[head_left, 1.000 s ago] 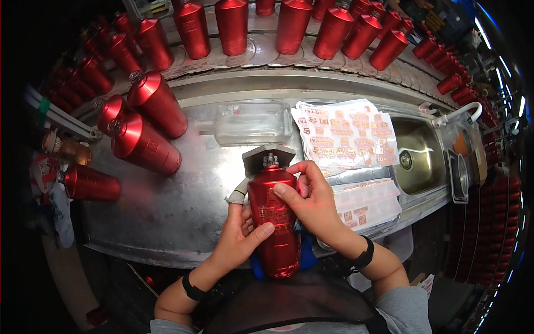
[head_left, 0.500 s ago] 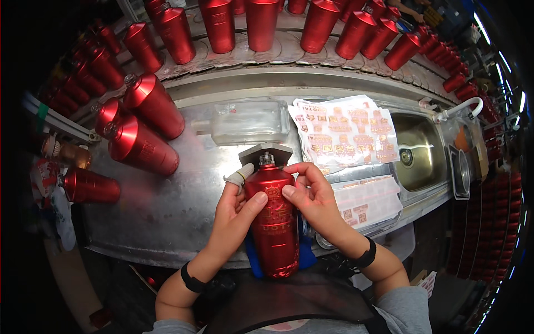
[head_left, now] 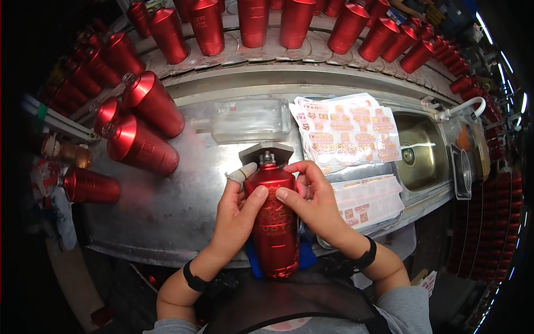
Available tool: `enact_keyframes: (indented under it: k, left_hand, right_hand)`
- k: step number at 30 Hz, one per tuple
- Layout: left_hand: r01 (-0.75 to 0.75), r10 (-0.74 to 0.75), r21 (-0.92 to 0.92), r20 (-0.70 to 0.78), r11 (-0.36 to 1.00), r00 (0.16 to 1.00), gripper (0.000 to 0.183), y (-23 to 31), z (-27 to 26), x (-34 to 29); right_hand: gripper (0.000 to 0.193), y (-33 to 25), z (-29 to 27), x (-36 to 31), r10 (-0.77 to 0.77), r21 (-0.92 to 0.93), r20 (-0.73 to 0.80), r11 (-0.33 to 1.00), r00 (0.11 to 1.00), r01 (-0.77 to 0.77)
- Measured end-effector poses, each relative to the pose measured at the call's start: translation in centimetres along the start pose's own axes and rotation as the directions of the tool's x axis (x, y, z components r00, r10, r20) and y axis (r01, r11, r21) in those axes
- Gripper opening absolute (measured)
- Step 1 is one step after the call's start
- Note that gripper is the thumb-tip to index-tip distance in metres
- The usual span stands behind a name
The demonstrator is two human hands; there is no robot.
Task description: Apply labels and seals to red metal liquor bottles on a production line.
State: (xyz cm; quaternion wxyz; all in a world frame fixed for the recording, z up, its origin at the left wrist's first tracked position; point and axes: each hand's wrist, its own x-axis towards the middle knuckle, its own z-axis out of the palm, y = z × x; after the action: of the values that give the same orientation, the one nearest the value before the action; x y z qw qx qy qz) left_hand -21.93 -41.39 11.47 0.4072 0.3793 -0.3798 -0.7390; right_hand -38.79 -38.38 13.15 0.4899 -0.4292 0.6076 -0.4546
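Observation:
A glossy red bottle (head_left: 275, 239) with gold print and a clear glass neck lies toward me at the front edge of the metal worktop, its neck against a grey angular block (head_left: 282, 151). My left hand (head_left: 236, 209) grips its left shoulder, the thumb pressed on the front; a pale cover with a yellow band wraps one fingertip. Holding the right shoulder is my right hand (head_left: 311, 203), thumb also on the printed front. A blue cloth (head_left: 307, 260) shows beneath the bottle. Sheets of gold-and-red stickers (head_left: 350, 133) lie right of my hands.
Several red bottles (head_left: 143, 146) stand or lie at the left of the metal worktop (head_left: 183, 217). A clear glass bottle (head_left: 250, 121) lies beyond my hands. Further right are a sink (head_left: 424, 153) and a white tap (head_left: 459, 110). Along the back runs a conveyor (head_left: 233, 62) carrying red bottles.
My right thumb has slid slightly up and left across the bottle's front, closer to the left thumb. On the conveyor the red bottles have shifted to the right.

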Motion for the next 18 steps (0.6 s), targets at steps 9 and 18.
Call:
enact_keyframes:
  k: [9, 18]
  left_hand:
    - [-0.002, 0.002, 0.022, 0.0, 1.0, 1.0, 0.049, -0.4, -0.6, 0.2]
    - [0.052, -0.041, -0.096, 0.116, 0.994, 0.992, 0.068, -1.2, -1.7, -1.6]
  right_hand:
    - [0.039, 0.8, 0.0, 0.5, -0.023, -0.024, 0.003, 0.999, 1.0, 0.023]
    - [0.057, 0.6, -0.5, -1.6, 0.031, 0.049, 0.091, 0.998, 0.995, -0.035]
